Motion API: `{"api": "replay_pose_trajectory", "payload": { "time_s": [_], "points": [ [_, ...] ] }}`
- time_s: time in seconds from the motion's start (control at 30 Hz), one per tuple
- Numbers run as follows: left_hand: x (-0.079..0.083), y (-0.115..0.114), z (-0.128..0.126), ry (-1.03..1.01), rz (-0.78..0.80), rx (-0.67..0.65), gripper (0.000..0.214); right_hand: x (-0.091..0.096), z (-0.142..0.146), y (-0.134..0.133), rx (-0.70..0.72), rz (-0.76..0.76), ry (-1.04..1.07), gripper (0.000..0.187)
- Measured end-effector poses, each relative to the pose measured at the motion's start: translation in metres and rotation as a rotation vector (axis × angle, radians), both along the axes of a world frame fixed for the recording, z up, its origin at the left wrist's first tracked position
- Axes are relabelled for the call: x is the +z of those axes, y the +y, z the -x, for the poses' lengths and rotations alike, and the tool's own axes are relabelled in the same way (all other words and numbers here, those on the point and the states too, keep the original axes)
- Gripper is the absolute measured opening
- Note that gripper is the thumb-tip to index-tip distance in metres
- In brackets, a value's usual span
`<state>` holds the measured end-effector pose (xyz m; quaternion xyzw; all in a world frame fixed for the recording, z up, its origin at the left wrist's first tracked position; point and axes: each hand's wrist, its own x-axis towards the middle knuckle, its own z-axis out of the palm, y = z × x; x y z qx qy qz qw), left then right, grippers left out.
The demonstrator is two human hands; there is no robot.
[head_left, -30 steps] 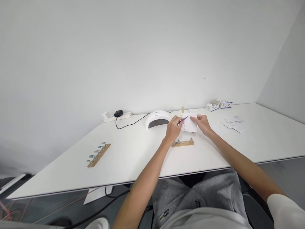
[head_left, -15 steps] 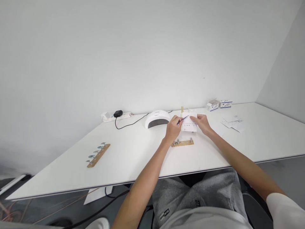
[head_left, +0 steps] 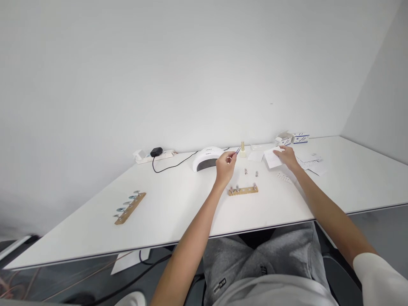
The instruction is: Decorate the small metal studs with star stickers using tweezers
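Note:
My left hand (head_left: 225, 166) is raised over the white table (head_left: 178, 212), fingers pinched on a thin tweezer-like tool (head_left: 237, 150) that points up and right. My right hand (head_left: 287, 156) is out to the right, holding a small white sheet (head_left: 272, 158) low over the table. A small wooden strip with metal studs (head_left: 242, 190) lies just in front of both hands. Two small studs (head_left: 251, 172) stand loose behind it. A little yellowish bottle (head_left: 242, 148) stands beyond the tool's tip.
A white dome-shaped lamp (head_left: 206, 158) sits behind my left hand, its black cable running to a power strip (head_left: 154, 154). A second wooden strip with discs (head_left: 130, 206) lies at the left. Small boxes (head_left: 291, 138) and loose papers (head_left: 310, 163) lie at the right.
My right hand has carried the white sheet away to the right and lowered it. My left hand lifted the tool up. The two loose studs now show behind the wooden strip.

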<state>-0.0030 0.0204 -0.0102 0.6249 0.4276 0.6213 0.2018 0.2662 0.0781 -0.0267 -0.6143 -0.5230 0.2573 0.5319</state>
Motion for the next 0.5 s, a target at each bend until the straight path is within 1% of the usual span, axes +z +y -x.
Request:
{"api": "replay_pose_trajectory", "payload": {
  "time_s": [0.03, 0.1, 0.2, 0.27, 0.33, 0.37, 0.4, 0.43, 0.5],
  "points": [
    [0.000, 0.001, 0.001, -0.034, 0.034, -0.006, 0.017, -0.005, -0.008, 0.004, -0.051, 0.050, -0.102, 0.046],
    [0.000, 0.002, 0.002, -0.074, 0.077, -0.007, 0.019, -0.014, -0.018, 0.009, -0.095, 0.139, -0.280, 0.047],
    [0.000, 0.003, 0.002, -0.084, 0.099, 0.004, 0.021, -0.025, -0.020, 0.012, -0.101, 0.206, -0.452, 0.046],
    [0.000, 0.002, 0.002, -0.077, 0.108, 0.004, 0.022, -0.027, -0.017, 0.013, -0.117, 0.180, -0.551, 0.049],
    [0.000, 0.002, 0.001, -0.072, 0.119, -0.002, 0.022, -0.025, -0.014, 0.012, -0.144, 0.118, -0.644, 0.051],
    [0.000, 0.001, 0.001, -0.070, 0.123, -0.004, 0.022, -0.023, -0.012, 0.010, -0.135, 0.089, -0.670, 0.049],
    [0.000, 0.001, 0.001, -0.068, 0.124, -0.004, 0.022, -0.019, -0.009, 0.008, -0.094, 0.074, -0.671, 0.044],
    [0.000, 0.001, 0.001, -0.067, 0.124, -0.005, 0.022, -0.016, -0.006, 0.006, -0.013, 0.075, -0.644, 0.038],
    [0.000, 0.001, 0.002, -0.067, 0.122, -0.008, 0.023, -0.009, 0.003, -0.001, 0.251, 0.120, -0.527, 0.029]
  ]
}}
